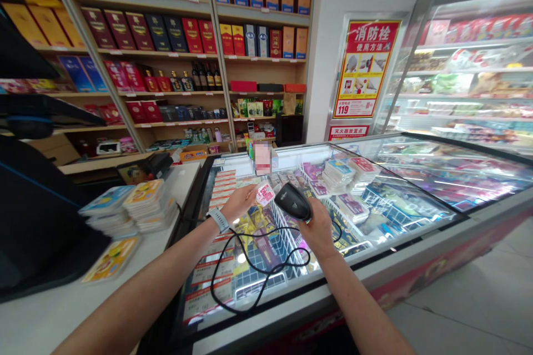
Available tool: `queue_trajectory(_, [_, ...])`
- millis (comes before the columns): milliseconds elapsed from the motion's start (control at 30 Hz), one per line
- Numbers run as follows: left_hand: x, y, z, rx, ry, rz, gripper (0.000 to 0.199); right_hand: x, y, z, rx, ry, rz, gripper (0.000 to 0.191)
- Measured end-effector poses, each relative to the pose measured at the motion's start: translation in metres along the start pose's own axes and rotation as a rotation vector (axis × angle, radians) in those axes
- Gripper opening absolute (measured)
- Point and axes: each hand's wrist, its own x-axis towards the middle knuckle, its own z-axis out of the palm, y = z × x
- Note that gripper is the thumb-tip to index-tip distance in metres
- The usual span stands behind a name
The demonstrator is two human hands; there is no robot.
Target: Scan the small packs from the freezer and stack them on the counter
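Observation:
Over the glass freezer top, my left hand (pixel 240 203) pinches a small white and pink printed card (pixel 265 193). My right hand (pixel 318 230) is wrapped round the handle of a black barcode scanner (pixel 293 201), whose head is beside the card, to its right. A black cable (pixel 245 255) loops over the glass below both hands. Beyond the card, a pale pink upright item (pixel 262 156), partly blurred, stands at the freezer's back edge.
Stacks of flat packs (pixel 149 199) sit on the left counter (pixel 183 177) near a dark monitor (pixel 37 205). More packs (pixel 338 173) lie on the freezer (pixel 400 233) at right. Shelves of boxes (pixel 195 5) line the back wall.

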Motion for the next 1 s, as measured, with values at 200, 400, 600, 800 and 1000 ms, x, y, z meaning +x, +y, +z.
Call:
queue_trajectory(200, [-0.014,-0.003,0.0,-0.392,-0.085,-0.151,0.044,0.0,-0.001,0.0,0.003,0.004,0.002,0.031])
queue_trajectory(400, [-0.028,-0.006,-0.004,-0.556,-0.064,-0.18,0.046,0.0,-0.002,0.0,0.011,-0.008,-0.001,0.03])
queue_trajectory(600, [-0.038,-0.021,-0.006,-0.598,0.044,-0.22,0.056,0.001,-0.002,0.0,-0.016,-0.004,-0.022,0.029])
queue_trajectory(800, [-0.035,-0.032,-0.011,-0.51,0.157,-0.221,0.053,0.002,-0.003,-0.001,-0.026,-0.011,-0.043,0.028])
queue_trajectory(1000, [-0.033,-0.035,-0.012,-0.346,0.27,-0.21,0.034,0.002,-0.003,-0.001,-0.021,-0.035,-0.026,0.027])
